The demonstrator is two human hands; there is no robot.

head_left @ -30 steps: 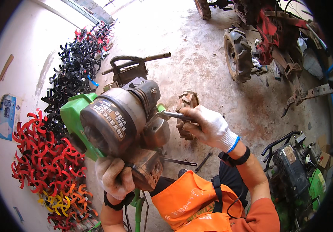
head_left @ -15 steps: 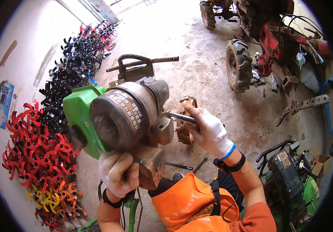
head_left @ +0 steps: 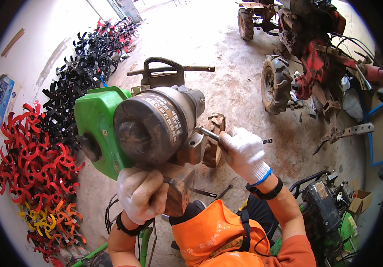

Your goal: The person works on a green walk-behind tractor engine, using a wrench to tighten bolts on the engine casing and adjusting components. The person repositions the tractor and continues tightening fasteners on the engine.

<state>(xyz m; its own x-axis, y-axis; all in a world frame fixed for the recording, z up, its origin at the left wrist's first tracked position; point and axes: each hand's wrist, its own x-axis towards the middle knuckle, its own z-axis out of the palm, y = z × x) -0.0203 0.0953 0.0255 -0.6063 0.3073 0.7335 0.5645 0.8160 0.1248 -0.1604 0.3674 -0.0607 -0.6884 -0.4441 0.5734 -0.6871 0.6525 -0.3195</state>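
Note:
An engine with a round black cover [head_left: 138,127] and a green tank [head_left: 95,115] stands in front of me. My left hand [head_left: 141,195], in a white knit glove, is curled over the edge of a brown, dirty box-shaped part [head_left: 182,180] on the engine's near side. My right hand [head_left: 244,152], gloved likewise, is closed around the handle of a metal wrench [head_left: 210,135] with a bent head. That head meets the engine's right side, just above a grey metal part [head_left: 194,150]; the fastener there is hidden. The handle's far end sticks out past my right hand.
Black blades [head_left: 62,100] and red blades [head_left: 40,160] lie heaped along the left wall. A dirty machine with a treaded wheel [head_left: 275,84] stands at the far right, another engine [head_left: 325,202] at the near right. Beyond the engine is a black bar frame [head_left: 164,73].
The wrench has turned slightly and its far end now shows beyond my right hand. My left hand keeps its hold. The whole view has shifted a little.

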